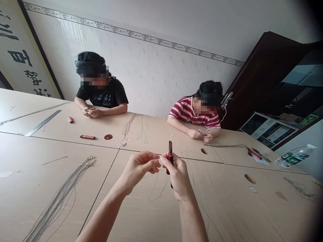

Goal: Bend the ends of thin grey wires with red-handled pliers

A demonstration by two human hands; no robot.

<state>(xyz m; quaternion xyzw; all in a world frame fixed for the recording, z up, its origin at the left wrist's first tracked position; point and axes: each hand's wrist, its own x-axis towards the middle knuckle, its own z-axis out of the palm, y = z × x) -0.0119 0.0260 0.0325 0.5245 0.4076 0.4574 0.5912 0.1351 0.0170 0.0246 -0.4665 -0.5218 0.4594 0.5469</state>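
Over the middle of the table, my left hand [138,168] pinches a thin grey cord [161,191], with its fingertips against those of my right hand. A loop of the cord hangs below the fingers. Tucked in my right hand [180,173] is a pair of pliers [171,153] with red and black handles, jaws pointing up. My right thumb and forefinger also meet at the cord's end; the small piece between the fingertips is too tiny to make out.
A bundle of cords [68,188] with metal ends lies at left. Across the table sit two people [101,94], [195,116] working with their hands. A steel ruler [44,122], a box cutter [87,137], red pliers [253,153], a water bottle [295,156] and table holes [249,178] are around.
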